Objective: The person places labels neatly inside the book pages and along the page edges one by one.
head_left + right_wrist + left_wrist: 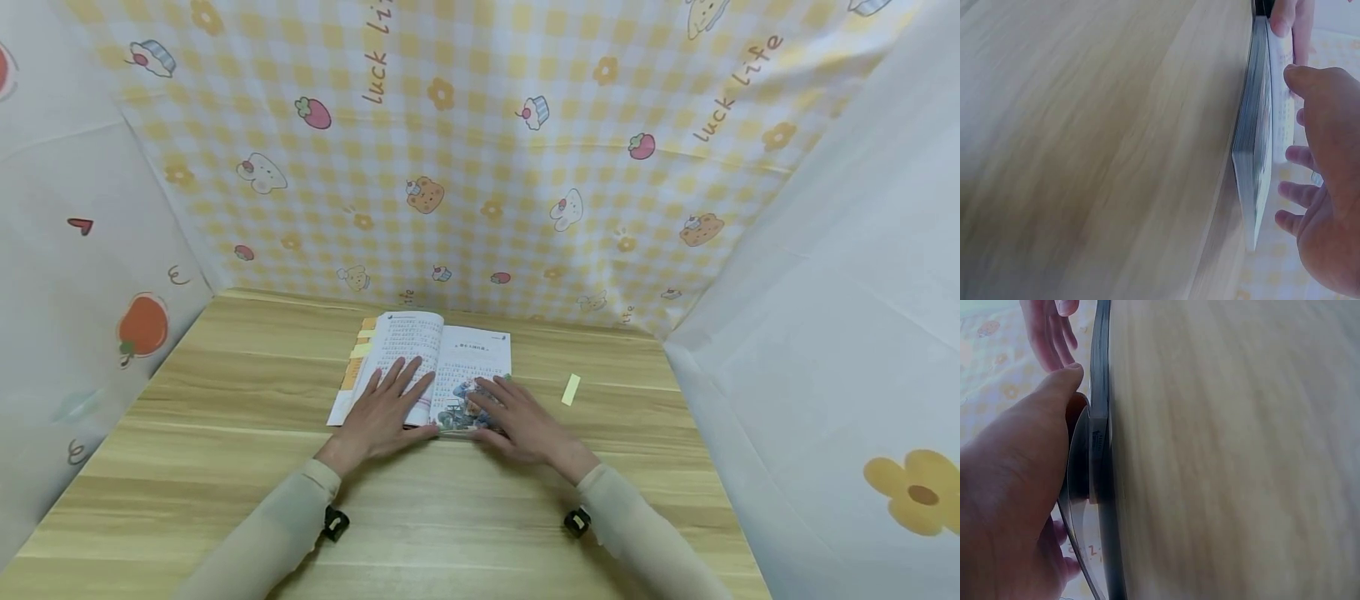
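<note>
An open book (474,350) lies on the wooden table, with printed text on both pages and a coloured picture low on the right page. Spread across the lower left page, my left hand (381,415) has its fingers extended and its thumb toward the bottom of the spine. My right hand (525,423) is over the lower right page, fingers loosely extended and partly covering the picture. From the left wrist, the pages under the left hand (1010,481) bow up above the page block (1100,369). In the right wrist view, the right hand's fingers (1300,194) stand slightly off the book (1249,150).
Yellow sticky tabs (362,350) stick out along the book's left edge. A pale yellow paper strip (571,389) lies on the table (630,433) to the right of the book. A checked cloth (480,167) hangs behind the table, and white cloths (840,333) hang at both sides.
</note>
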`<state>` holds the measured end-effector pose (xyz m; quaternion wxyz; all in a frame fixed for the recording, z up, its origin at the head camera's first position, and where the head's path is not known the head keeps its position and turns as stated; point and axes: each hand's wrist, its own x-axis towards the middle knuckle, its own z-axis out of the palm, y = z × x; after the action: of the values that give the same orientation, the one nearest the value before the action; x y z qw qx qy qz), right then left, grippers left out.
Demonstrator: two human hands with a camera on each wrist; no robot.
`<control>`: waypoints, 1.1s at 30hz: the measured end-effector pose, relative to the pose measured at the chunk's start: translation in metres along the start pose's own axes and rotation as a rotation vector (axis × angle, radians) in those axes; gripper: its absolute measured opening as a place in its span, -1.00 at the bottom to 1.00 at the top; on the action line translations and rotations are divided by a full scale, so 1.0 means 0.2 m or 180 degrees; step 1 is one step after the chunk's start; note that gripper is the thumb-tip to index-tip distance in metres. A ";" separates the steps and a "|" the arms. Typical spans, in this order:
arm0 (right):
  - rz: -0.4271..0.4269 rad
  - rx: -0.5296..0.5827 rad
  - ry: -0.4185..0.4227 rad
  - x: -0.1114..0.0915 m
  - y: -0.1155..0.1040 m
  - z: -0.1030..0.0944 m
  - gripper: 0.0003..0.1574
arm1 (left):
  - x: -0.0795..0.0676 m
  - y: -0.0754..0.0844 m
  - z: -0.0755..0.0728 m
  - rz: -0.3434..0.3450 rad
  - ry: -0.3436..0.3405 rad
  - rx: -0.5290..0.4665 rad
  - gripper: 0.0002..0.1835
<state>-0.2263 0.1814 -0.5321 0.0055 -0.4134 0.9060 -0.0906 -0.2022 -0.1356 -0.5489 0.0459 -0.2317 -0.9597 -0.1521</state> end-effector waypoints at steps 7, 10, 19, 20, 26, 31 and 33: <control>0.0152 -0.0064 0.0087 -0.08 0.08 -0.02 -0.13 | 0.00 0.02 0.00 -0.0061 0.0000 -0.0019 0.07; 0.0203 -0.0099 0.0116 -0.12 0.11 -0.03 -0.12 | 0.00 0.02 0.00 -0.0081 -0.0011 -0.0030 0.08; 0.0389 -0.0093 0.0189 -0.22 0.20 -0.05 -0.14 | 0.00 0.02 0.01 -0.0127 -0.0075 -0.0025 0.09; 0.0413 -0.0087 0.0208 -0.23 0.21 -0.05 -0.13 | 0.00 0.02 0.01 -0.0132 -0.0083 -0.0024 0.09; 0.0625 0.0024 0.0294 -0.28 0.25 -0.08 -0.12 | 0.00 0.02 0.01 -0.0158 -0.0100 0.0001 0.09; 0.0767 0.0047 0.0344 -0.32 0.30 -0.08 -0.13 | 0.01 0.02 0.01 -0.0162 -0.0117 -0.0012 0.10; 0.0809 0.0055 0.0376 -0.34 0.32 -0.08 -0.14 | 0.00 0.02 0.00 -0.0157 -0.0119 -0.0017 0.10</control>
<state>-0.2314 0.2759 -0.5307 -0.0329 -0.2891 0.9490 -0.1212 -0.2010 -0.1312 -0.5484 0.0236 -0.2108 -0.9654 -0.1514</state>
